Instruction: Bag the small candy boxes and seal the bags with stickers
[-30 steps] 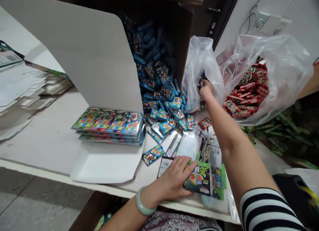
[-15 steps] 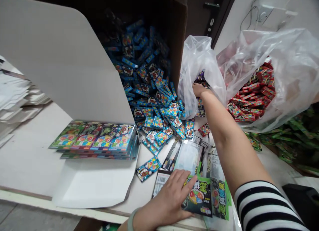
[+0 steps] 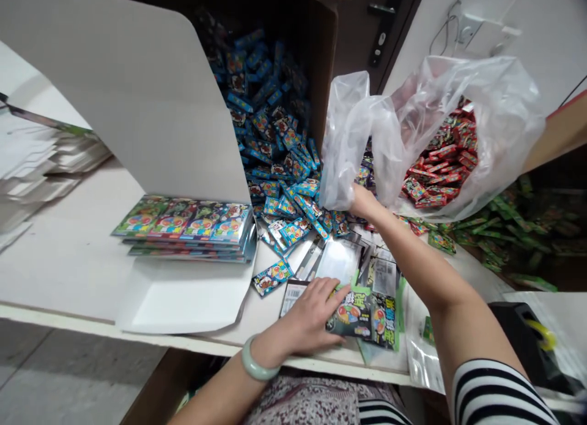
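Observation:
My left hand (image 3: pixel 316 309) lies with spread fingers on overlapping black-and-green printed pouches (image 3: pixel 355 315) near the table's front edge. My right hand (image 3: pixel 362 202) reaches into the mouth of a clear plastic bag (image 3: pixel 342 147) that holds purple candy packets (image 3: pixel 364 175). Its fingers are hidden by the plastic, so their grip does not show. Beside that bag, many blue candy packets (image 3: pixel 293 168) spill from a dark cardboard carton onto the table. One blue packet (image 3: pixel 272 277) lies apart, left of the pouches.
At left stands a white card display box (image 3: pixel 137 107) with a stack of colourful packet strips (image 3: pixel 183 223). A bag of red packets (image 3: pixel 443 159) and loose green packets (image 3: pixel 495 229) are at right. White card sheets (image 3: pixel 59 162) lie far left; a black object (image 3: pixel 513 327) is front right.
My right hand has gone lower at the plastic bag, and its fingers are now out of sight. The bag's mouth has shifted. My left hand stays on the pouches while the view has moved.

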Demonstrator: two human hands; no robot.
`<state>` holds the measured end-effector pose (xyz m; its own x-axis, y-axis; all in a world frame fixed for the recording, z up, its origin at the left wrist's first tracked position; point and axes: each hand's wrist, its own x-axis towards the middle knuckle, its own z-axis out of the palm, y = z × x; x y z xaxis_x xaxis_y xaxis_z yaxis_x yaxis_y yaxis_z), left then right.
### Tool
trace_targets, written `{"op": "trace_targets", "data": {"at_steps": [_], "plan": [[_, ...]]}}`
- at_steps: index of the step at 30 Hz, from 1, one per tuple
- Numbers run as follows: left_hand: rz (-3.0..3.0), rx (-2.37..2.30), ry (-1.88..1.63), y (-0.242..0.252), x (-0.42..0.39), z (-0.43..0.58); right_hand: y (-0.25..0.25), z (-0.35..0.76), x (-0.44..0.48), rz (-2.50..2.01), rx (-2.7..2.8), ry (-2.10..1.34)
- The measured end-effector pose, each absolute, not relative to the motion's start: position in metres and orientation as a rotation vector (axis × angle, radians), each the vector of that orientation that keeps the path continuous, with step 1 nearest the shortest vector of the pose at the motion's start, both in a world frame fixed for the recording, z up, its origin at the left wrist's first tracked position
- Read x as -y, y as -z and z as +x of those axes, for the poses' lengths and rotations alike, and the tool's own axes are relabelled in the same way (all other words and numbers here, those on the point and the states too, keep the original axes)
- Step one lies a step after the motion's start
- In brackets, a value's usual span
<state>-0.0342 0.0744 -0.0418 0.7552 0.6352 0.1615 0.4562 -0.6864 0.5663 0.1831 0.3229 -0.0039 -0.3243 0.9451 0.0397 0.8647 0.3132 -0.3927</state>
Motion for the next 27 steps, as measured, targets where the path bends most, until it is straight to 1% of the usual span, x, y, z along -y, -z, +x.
{"op": "trace_targets", "data": {"at_steps": [4,6,9,11,13,15,18,21,23,27], "plan": [[2.442,-0.827,-0.517,0.042,-0.077,-0.034,0.002,0.188,-0.309,-1.543,2.115,-0.62],[2.448,-0.813,-0.529,0.042,-0.078,-0.035,0.001,0.199,-0.306,-1.51,1.873,-0.681],[2.464,-0.794,-0.545,0.042,-0.079,-0.035,0.004,0.216,-0.293,-1.388,1.399,-0.893],[2.462,-0.796,-0.554,0.041,-0.079,-0.035,0.01,0.224,-0.278,-1.294,1.252,-1.024],[2.458,-0.8,-0.555,0.041,-0.079,-0.034,0.016,0.229,-0.262,-1.295,1.245,-1.076],[2.458,-0.803,-0.553,0.041,-0.079,-0.034,0.02,0.232,-0.249,-1.408,1.329,-1.034],[2.467,-0.812,-0.549,0.041,-0.079,-0.033,0.02,0.233,-0.242,-1.536,1.421,-0.868],[2.475,-0.811,-0.539,0.04,-0.079,-0.032,0.013,0.226,-0.248,-1.482,1.538,-0.634],[2.469,-0.81,-0.541,0.04,-0.079,-0.031,0.006,0.215,-0.261,-1.472,1.639,-0.563],[2.46,-0.808,-0.528,0.039,-0.079,-0.032,-0.014,0.179,-0.308,-1.639,1.638,-0.763]]}}
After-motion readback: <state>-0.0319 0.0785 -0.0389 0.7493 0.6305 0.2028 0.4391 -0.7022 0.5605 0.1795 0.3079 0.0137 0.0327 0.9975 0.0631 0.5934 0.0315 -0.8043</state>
